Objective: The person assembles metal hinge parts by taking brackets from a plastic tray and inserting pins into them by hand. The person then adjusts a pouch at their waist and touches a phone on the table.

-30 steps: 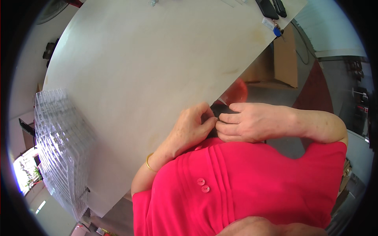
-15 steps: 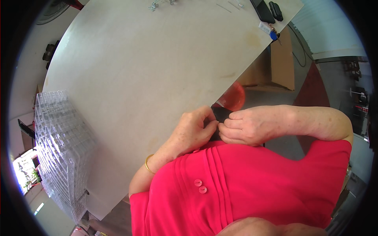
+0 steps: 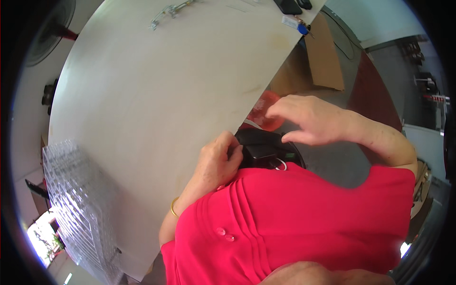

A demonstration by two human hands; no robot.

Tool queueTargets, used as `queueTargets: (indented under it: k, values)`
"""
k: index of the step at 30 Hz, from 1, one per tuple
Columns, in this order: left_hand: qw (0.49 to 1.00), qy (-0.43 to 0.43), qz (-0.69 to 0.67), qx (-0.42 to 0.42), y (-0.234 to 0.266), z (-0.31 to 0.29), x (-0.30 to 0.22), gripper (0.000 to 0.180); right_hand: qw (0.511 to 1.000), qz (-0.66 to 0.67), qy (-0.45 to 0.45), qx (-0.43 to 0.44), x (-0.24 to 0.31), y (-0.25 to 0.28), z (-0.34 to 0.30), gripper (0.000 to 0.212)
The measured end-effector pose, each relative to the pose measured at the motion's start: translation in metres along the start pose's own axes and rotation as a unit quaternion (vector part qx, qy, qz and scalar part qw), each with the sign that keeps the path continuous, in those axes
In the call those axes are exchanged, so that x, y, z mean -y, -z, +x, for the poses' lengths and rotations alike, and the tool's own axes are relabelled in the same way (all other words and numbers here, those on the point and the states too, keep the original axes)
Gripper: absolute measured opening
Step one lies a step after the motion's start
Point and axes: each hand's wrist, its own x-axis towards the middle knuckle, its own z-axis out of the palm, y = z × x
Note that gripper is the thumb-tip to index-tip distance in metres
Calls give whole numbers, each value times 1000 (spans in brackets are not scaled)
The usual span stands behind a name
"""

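Observation:
My left hand (image 3: 219,156) is closed at the table's near edge, its fingertips curled in; whatever they hold, if anything, is hidden. It is beside a black box-like case (image 3: 261,151) at my waist, which has a small green patch and a white loop. My right hand (image 3: 306,121) is raised off the case, holding nothing, with the thumb apart from the fingers. Beyond and below its fingertips is a red translucent plastic container (image 3: 266,111), partly covered by the hand and the table edge.
The pale table (image 3: 156,85) fills the left and middle. A stack of clear plastic racks (image 3: 85,213) stands at its left edge. Metal fittings (image 3: 171,10), a black phone (image 3: 289,5) and keys with a blue tag (image 3: 303,28) lie far off. A cardboard box (image 3: 325,57) stands beyond the table's right edge.
My right hand has lifted away from my left, up and to the right, and its fingers have opened. The black case is now uncovered. My view has shifted slightly.

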Motion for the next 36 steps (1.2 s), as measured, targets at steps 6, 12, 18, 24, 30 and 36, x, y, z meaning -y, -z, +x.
queueTargets:
  k: [6, 12, 18, 24, 30, 36]
  values:
    - [999, 39, 14, 8, -1, 1, -9, 10, 966, 122, -221, 65, -17, -30, -62, 23]
    - [999, 29, 28, 7, -3, 4, -14, 10, 904, 239, -333, 126, -2, -56, -80, 26]
    - [999, -7, 41, 1, -4, 5, -18, 12, 907, 260, -309, 124, -10, -88, -89, 28]
    - [998, 14, 46, 33, 1, 4, -18, 11, 963, 143, -214, -85, 2, -131, -103, 15]
    - [999, 22, 19, 41, 8, -5, -9, 10, 932, 197, -249, -177, 8, -137, -95, 15]
    - [996, 77, 6, 53, 18, -7, -16, 9, 914, 221, -268, -210, 9, -135, -87, 15]
